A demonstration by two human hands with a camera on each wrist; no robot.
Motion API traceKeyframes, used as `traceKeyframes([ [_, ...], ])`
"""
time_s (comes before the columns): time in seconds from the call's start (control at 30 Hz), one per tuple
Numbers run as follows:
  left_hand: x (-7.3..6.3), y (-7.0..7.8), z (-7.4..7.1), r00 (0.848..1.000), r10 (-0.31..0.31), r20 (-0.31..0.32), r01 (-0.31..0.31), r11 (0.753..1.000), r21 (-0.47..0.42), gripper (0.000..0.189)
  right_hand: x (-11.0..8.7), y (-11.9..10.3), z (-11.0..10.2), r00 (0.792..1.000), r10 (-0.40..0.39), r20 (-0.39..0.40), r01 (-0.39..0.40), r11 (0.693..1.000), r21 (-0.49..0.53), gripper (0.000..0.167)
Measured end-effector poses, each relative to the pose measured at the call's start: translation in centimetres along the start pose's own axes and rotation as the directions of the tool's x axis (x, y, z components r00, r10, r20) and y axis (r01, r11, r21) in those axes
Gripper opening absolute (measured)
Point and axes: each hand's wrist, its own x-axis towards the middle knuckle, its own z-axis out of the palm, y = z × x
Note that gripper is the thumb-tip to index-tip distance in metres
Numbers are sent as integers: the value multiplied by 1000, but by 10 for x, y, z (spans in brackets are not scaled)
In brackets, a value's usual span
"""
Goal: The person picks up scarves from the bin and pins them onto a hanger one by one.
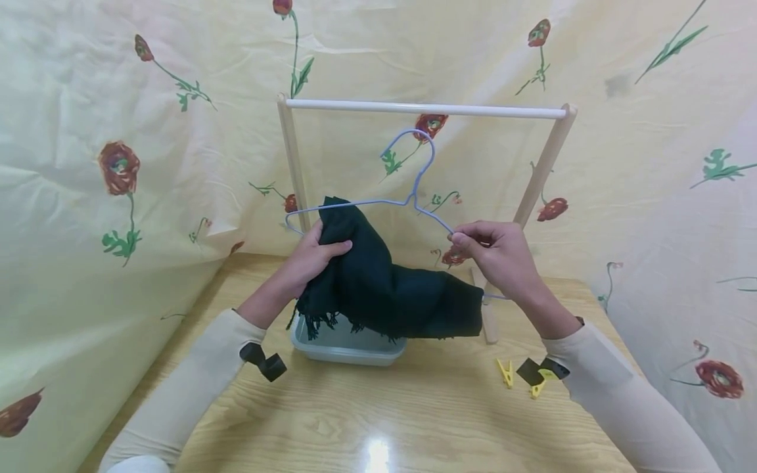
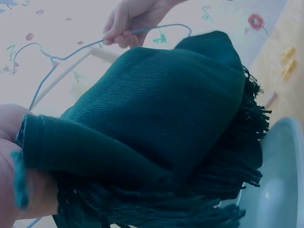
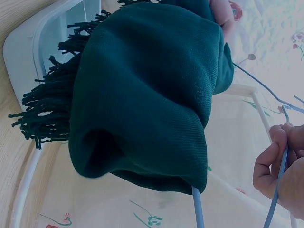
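Left hand: we gripped fringed cloth. Right hand: pinched blue hanger. Yellow clips lay at cloth's four o'clock.

Dk grn fringed scarf, loosely folded over lower bar of thin blue hanger, hook up

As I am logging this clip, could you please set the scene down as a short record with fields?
left hand: grips the dark green fringed cloth
right hand: pinches the blue hanger
cloth: hanger's lower bar comes out of its fold
hook: not on the white rail
table: pale basin, partly hidden by the cloth; two yellow clothespins
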Motion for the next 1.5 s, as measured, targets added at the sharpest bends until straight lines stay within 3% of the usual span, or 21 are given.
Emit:
traceKeyframes([
  [0.1,1,0,-5,1000,4,-22,-1,993,122,66,0,-1,1,1000,-10,2,10,1000,-2,16],
  [0.23,0,1,-13,999,12,-48,2,957,290,78,-1,-4,1,999,-31,14,31,1000,8,14],
  [0.5,-3,3,-16,996,16,-90,23,907,421,86,-1,-6,0,998,-52,20,52,999,13,13],
  [0.6,-5,3,-17,998,9,-60,19,894,447,90,-1,-5,0,998,-52,20,52,999,3,13],
  [0.77,-10,2,-19,998,23,53,-44,890,453,87,-1,-5,0,999,-49,10,49,999,-16,14],
  [0.9,-13,3,-20,994,65,83,-97,863,495,76,-2,-6,-1,999,-47,2,47,999,-28,14],
  [1.07,-15,1,-23,989,138,60,-147,794,590,64,-3,-5,-1,999,-43,5,43,999,-29,15],
  [1.23,-16,-2,-21,978,209,28,-165,675,719,57,-3,-5,0,999,-38,13,38,999,-3,14],
  [1.37,-16,-4,-20,955,297,29,-204,580,788,39,-3,-5,1,999,-44,28,44,999,26,14],
  [1.43,-16,-5,-21,950,310,43,-223,576,786,37,-4,-5,2,998,-48,29,47,998,33,14],
  [1.5,-15,-7,-23,955,291,64,-234,599,766,42,-4,-6,2,998,-54,28,53,998,38,14],
])
